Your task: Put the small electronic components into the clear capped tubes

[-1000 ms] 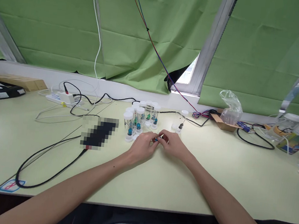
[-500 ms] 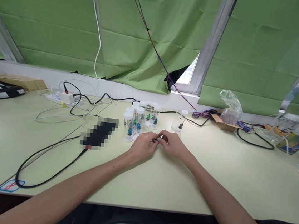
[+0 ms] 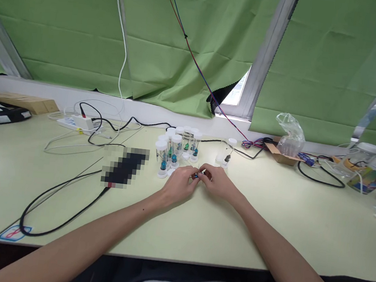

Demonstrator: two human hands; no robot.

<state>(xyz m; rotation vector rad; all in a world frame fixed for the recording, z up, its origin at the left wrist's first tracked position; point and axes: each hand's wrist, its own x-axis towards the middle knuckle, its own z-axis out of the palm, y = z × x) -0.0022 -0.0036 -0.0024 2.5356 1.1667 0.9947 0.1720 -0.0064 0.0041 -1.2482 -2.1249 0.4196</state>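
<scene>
My left hand [image 3: 180,184] and my right hand [image 3: 218,181] meet over the table, fingertips pinched together. Between them is a small part with a blue end and a thin pale tip [image 3: 196,175]; fingers cover most of it, so its kind is unclear. Just beyond my left hand stand several clear tubes with white caps [image 3: 161,158], holding blue or green pieces with dark stems. Past my right hand is another capped clear tube [image 3: 228,154] with a dark piece inside, beside a clear tube without a visible cap [image 3: 219,156].
A black, pixelated device [image 3: 124,167] with a looping cable lies to the left. Farther back are a white power strip [image 3: 71,122] and a cardboard box [image 3: 25,103]. On the right stand a small carton with a plastic bag [image 3: 289,146], a clear jar [image 3: 362,156] and a printed tub [image 3: 372,178].
</scene>
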